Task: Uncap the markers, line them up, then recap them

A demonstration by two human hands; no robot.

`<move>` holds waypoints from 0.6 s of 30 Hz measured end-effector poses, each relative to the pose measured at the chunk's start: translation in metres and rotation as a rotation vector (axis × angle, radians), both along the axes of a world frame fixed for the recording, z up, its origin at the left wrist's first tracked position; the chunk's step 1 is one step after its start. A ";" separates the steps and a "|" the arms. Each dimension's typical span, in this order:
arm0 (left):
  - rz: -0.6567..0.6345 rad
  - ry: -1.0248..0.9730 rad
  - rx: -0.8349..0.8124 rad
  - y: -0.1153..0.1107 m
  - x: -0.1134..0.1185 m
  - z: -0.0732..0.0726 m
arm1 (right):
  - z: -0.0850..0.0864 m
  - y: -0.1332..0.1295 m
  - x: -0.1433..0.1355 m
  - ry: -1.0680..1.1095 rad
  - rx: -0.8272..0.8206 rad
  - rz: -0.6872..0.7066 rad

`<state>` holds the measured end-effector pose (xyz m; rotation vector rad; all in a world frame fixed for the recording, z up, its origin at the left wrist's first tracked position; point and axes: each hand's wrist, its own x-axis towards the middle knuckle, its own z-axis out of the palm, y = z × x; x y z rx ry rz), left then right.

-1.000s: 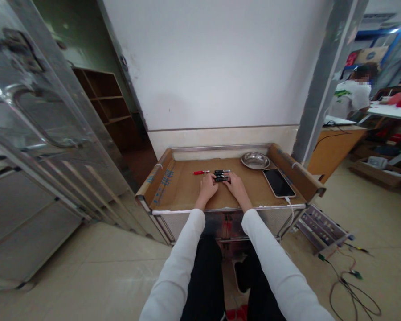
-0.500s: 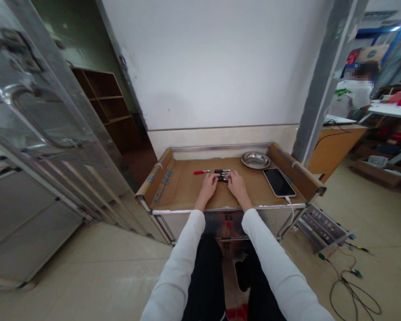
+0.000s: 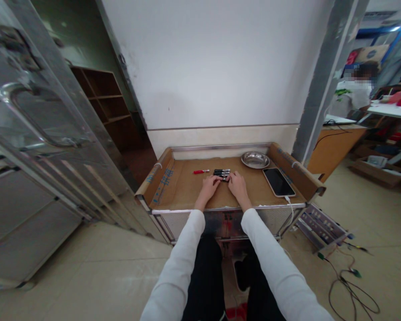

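Several slim black pen-like sticks [image 3: 222, 171] with silvery ends lie side by side on the brown cardboard surface [image 3: 183, 191]. At the near side of this row, my left hand [image 3: 208, 187] has its fingers closed at the left end of one black stick [image 3: 224, 179]. My right hand [image 3: 237, 185] pinches the right end of the same stick. Fingers cover most of it, and its exact kind is too small to make out. A red pen-like stick [image 3: 201, 171] with a silvery end lies apart, left of the row.
A round metal dish [image 3: 255, 159] stands at the back right. In front of it lies a phone [image 3: 279, 182] with a white cable. Raised cardboard sides [image 3: 296, 167] bound the cart top. On the floor at right are an electrical box [image 3: 324, 227] and loose cables [image 3: 345, 285].
My hands have shifted slightly toward me, to the near edge of the row, so more of the black sticks show. The red stick and the dish have stayed put.
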<state>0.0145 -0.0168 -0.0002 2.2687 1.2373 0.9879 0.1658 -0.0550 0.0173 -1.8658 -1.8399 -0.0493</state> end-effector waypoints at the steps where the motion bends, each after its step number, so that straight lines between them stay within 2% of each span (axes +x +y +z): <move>1: 0.022 0.006 0.008 0.000 0.000 0.000 | 0.000 0.000 0.000 0.000 0.003 -0.008; 5: 0.052 -0.041 0.027 0.002 -0.001 -0.002 | -0.002 0.000 0.000 0.008 0.034 -0.043; 13: -0.022 -0.200 -0.017 0.003 0.000 -0.005 | -0.004 0.002 0.000 0.046 0.036 -0.004; 18: -0.072 -0.169 0.001 0.000 0.000 -0.003 | -0.005 0.002 0.001 0.045 0.053 0.007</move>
